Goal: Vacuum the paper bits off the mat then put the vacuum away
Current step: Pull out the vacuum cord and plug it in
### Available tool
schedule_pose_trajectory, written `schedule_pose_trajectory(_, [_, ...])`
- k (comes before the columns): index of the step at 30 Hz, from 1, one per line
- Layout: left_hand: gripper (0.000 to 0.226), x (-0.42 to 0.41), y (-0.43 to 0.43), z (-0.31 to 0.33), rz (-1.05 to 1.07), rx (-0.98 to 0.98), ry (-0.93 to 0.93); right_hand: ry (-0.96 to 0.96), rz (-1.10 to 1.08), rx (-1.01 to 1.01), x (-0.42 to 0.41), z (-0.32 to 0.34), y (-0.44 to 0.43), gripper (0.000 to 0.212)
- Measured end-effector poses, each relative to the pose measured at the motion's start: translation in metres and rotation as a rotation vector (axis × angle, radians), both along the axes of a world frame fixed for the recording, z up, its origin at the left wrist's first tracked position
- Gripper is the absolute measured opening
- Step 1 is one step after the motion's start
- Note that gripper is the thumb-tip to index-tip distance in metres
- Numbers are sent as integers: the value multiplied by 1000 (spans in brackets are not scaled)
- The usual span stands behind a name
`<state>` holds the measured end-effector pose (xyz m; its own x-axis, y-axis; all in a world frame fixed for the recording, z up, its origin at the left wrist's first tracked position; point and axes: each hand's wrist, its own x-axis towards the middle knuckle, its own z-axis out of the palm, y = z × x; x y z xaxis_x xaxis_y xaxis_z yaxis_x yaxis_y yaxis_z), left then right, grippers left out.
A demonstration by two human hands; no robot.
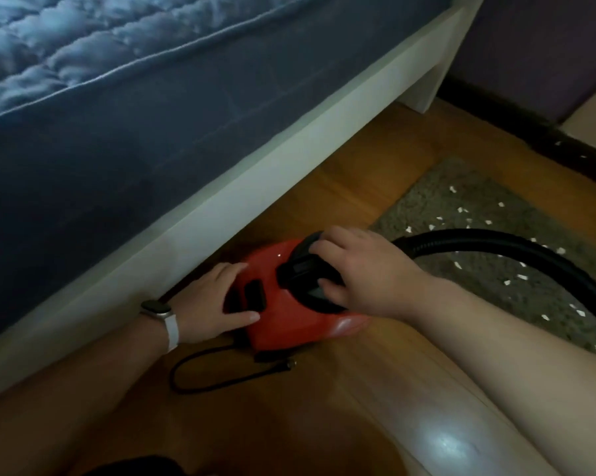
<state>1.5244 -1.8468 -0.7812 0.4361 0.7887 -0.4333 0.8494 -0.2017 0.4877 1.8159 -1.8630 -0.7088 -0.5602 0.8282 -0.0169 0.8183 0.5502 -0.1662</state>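
Small red plastic canister vacuum (289, 317) sits on the wooden floor (341, 159) just beside the white bed frame (255, 173), and white paper bits (463, 210) dot the grey shaggy mat (478, 187), so we judge this as setup with no vacuuming done yet. Our left hand (214, 300) rests on the red body with fingers straight, while our right hand (365, 269) has its fingers curled round the black top handle (300, 266). Next we likely need the loose black cord (289, 365) plugged in and the black ribbed hose (495, 240) brought to the mat.
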Motion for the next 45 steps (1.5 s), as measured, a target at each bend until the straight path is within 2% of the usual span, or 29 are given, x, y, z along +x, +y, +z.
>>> schedule_pose_trajectory(4, [124, -25, -14, -32, 80, -117, -10, -125, 80, -17, -42, -15, 10, 45])
schedule_pose_trajectory(11, [127, -46, -29, -84, 196, -274, 75, -334, 57, -153, -67, -20, 34, 44])
schedule_pose_trajectory(12, [118, -46, -33, -91, 203, -315, 84, -342, 52, -148, -67, -21, 35, 46])
schedule_pose_trajectory(15, [49, -35, -49, -103, 199, -432, 2, -331, 26, -121, -64, -24, 33, 48])
schedule_pose_trajectory(16, [39, -31, -53, -105, 209, -467, -49, -322, 13, -112, -62, -25, 31, 49])
schedule_pose_trajectory(19, [36, -29, -62, -106, 257, -497, -107, -295, -12, -88, -51, -22, 28, 51])
schedule_pose_trajectory(21, [33, -33, -58, -105, 320, -411, -17, -283, -10, -64, -40, -20, 22, 52])
schedule_pose_trajectory(23, [26, -36, -48, -101, 541, -351, -1, -267, 11, -40, -30, -19, 15, 52])
schedule_pose_trajectory(25, [26, -36, -35, -93, 824, -325, -184, -236, 28, -21, -23, -18, 8, 51])
schedule_pose_trajectory(27, [23, -28, -26, -84, 993, -311, -466, -208, 31, -13, -19, -17, 3, 53])
schedule_pose_trajectory(30, [19, -12, -24, -59, 873, -223, -751, -212, 22, -18, -14, -18, -3, 59])
schedule_pose_trajectory(32, [21, -12, -22, -45, 714, -312, -885, -227, 14, -15, -10, -20, -7, 66])
schedule_pose_trajectory(34, [23, -19, -21, -34, 479, -491, -794, -243, -9, -26, -5, -20, -8, 69])
schedule_pose_trajectory(36, [23, -26, -24, -31, 276, -590, -493, -251, -52, -49, 1, -17, -7, 63])
schedule_pose_trajectory(38, [26, -33, -30, -39, 127, -560, -205, -252, -87, -54, 6, -15, -6, 56])
schedule_pose_trajectory(40, [20, -40, -39, -56, 51, -465, -44, -248, -111, -42, 8, -14, -6, 52])
schedule_pose_trajectory(43, [12, -50, -45, -74, 162, -334, 0, -258, -134, -24, 10, -14, -6, 49])
schedule_pose_trajectory(45, [16, -49, -45, -74, 307, -323, -133, -274, -141, -16, 10, -15, -6, 48])
